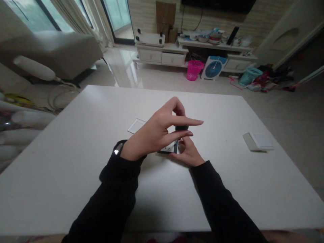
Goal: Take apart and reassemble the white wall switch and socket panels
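Note:
My left hand [157,131] is raised over the middle of the white table [76,152], thumb and curled forefinger pinching a small dark round-topped tool [181,128], the other fingers stretched out to the right. Under it my right hand [187,153] rests on the table and grips a small socket panel [169,148] with a white face and dark edge. Most of the panel and tool is hidden by my left hand. A thin white square cover plate [136,125] lies flat just left of my hands.
A second white switch panel [258,141] lies near the table's right edge. Beyond the table are a pink basket [194,70], a blue-and-white fan [213,67], a white TV cabinet [162,55] and a grey sofa [58,50] at the left.

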A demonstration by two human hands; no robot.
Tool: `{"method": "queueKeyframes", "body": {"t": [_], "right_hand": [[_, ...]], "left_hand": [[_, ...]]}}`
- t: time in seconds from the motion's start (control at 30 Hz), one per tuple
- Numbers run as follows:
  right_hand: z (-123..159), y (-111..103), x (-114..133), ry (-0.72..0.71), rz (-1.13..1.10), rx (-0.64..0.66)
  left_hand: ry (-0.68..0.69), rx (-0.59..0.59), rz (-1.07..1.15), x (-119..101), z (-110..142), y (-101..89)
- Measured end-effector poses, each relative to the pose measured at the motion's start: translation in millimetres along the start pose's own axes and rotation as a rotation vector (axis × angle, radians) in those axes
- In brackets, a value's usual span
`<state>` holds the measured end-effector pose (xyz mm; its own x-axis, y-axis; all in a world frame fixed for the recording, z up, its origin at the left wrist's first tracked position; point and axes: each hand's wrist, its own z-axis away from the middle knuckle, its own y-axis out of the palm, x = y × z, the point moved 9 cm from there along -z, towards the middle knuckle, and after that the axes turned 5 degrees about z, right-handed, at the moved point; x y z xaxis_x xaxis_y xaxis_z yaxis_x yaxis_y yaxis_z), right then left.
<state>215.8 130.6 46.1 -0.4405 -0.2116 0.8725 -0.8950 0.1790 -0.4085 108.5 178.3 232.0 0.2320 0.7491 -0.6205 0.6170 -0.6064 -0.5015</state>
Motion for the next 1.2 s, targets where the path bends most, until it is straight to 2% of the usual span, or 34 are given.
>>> {"method": "queueKeyframes", "body": {"t": [0.2,0.33,0.43,0.6,0.83,1.07,1.2], "right_hand": [[4.3,-1.3,-6.5,-0.018,-0.02,-0.009],[1.8,-0.9,-2.3,-0.021,-0.036,-0.014],[-1.0,-0.9,2.8,-0.028,-0.005,-0.017],[0.1,-0.3,-1.2,-0.01,-0.037,-0.007],[1.6,-4.2,1.3,-0.01,-0.015,-0.03],[0.3,-0.9,-1.1,-0.015,0.001,-0.02],[2.6,0.3,-6.7,-0.032,0.002,-0.001]], "left_hand": [[-0.009,0.086,0.154,-5.2,1.0,5.3],[0.008,0.094,0.159,-6.9,0.2,7.7],[0.035,0.058,0.121,-6.1,-0.6,6.6],[0.003,-0.02,0.04,-0.2,0.0,0.1],[0.048,0.089,0.157,-12.6,0.6,6.2],[0.019,-0.04,0.14,-7.0,1.4,-3.2],[-0.001,-0.015,0.164,-7.0,1.4,-0.5]]}}
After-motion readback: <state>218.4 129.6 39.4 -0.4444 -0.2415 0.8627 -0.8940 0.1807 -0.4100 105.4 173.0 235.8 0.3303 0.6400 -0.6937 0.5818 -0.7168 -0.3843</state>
